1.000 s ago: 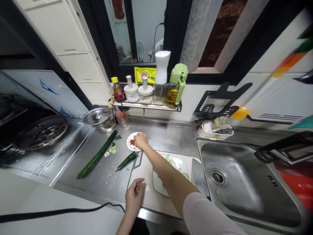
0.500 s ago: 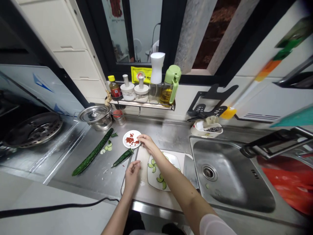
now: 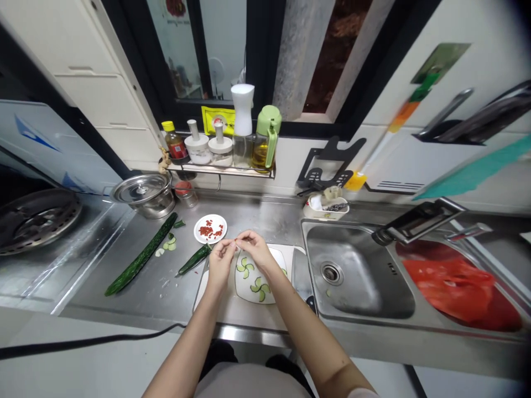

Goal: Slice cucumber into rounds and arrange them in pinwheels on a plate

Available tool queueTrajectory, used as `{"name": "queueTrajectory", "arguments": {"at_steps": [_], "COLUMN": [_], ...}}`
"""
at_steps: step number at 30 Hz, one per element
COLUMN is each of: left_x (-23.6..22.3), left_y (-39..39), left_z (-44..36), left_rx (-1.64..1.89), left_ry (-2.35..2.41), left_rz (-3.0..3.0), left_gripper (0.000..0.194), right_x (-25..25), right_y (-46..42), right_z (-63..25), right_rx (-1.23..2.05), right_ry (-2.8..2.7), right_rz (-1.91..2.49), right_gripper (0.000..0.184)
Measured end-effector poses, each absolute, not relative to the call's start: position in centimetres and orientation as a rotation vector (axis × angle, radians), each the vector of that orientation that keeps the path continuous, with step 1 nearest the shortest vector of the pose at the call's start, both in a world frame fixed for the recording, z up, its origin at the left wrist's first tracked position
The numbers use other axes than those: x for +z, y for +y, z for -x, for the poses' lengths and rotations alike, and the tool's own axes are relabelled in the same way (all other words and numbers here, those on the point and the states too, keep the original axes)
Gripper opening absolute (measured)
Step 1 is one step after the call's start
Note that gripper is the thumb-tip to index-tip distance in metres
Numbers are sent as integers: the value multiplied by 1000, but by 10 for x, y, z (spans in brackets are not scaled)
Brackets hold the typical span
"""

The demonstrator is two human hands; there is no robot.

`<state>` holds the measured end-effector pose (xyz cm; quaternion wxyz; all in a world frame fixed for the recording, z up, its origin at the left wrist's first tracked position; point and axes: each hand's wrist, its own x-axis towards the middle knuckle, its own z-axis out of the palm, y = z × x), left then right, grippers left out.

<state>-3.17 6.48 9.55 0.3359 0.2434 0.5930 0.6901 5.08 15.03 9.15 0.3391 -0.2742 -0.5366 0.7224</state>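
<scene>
My left hand (image 3: 220, 260) and my right hand (image 3: 254, 247) meet above the far edge of a white square plate (image 3: 254, 287). Both hands pinch a tiny red piece (image 3: 235, 240) between their fingertips. The plate carries cucumber slices (image 3: 244, 268) laid out in pinwheel shapes and rests on a white cutting board (image 3: 207, 287). A small round dish of red chilli pieces (image 3: 210, 229) sits just beyond the hands. A short cucumber piece (image 3: 194, 260) lies left of the board. A long whole cucumber (image 3: 141, 255) lies further left, with a few slices (image 3: 168, 245) beside it.
A steel sink (image 3: 357, 271) is to the right, with a red basin (image 3: 456, 287) beyond it. A lidded steel pot (image 3: 143, 193) and a shelf of condiment bottles (image 3: 219, 149) stand at the back. A black cable (image 3: 83, 342) runs along the counter's front.
My right hand drew back from the chilli dish to above the plate. My left hand rose from the board to meet it, and both now pinch a small red piece. The camera swung right.
</scene>
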Motion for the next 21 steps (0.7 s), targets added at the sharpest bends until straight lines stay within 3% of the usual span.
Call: {"name": "queueTrajectory", "arguments": {"at_steps": [6, 13, 21], "left_x": [93, 99, 100], "left_y": [65, 60, 64], "left_z": [23, 25, 18], "left_rx": [1735, 1585, 1507], "left_ry": [1565, 1767, 1789], "left_rz": [-726, -1040, -1163], "left_gripper": [25, 23, 22], "right_x": [100, 124, 118], "right_y": [152, 157, 158], "right_z": [-83, -119, -125], "right_rx": [1663, 957, 713], "right_ry": [-1646, -2140, -2319], "right_rz": [777, 669, 599], "right_gripper": [19, 9, 11]}}
